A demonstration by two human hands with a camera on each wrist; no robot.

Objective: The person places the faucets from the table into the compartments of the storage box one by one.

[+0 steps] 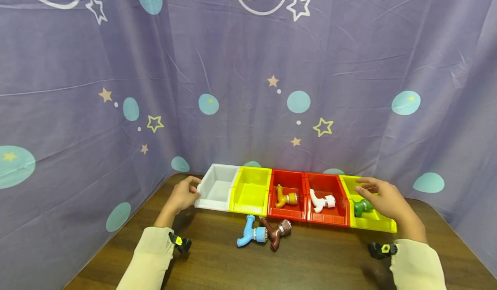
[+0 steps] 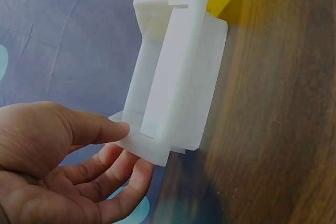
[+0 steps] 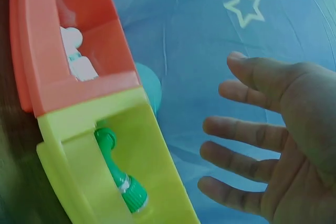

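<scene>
Judging by how both ends are attended to, the row of bins seems to be getting steadied or lined up. The boxy white plastic bin is pinched by the left hand, thumb on the rim, fingers curled against the outside. Nothing's held by the right hand; its fingers are loosely spread just beside the lime-yellow plastic bin, where a green plastic tap is stashed. Between the hands, from left to right, are lined up a bright-yellow plastic bin, a red plastic bin with a mustard-yellow plastic tap, and another red plastic bin with a white plastic tap. A light-blue plastic tap and a dark-brown plastic tap are parked between the hands too, nearer the person, on the brown wood-grain table. Next move, tbh: if a loose tap is to be grabbed, a hand must be brought inward; if the row's to be shifted, a right-side grip is needed.
</scene>
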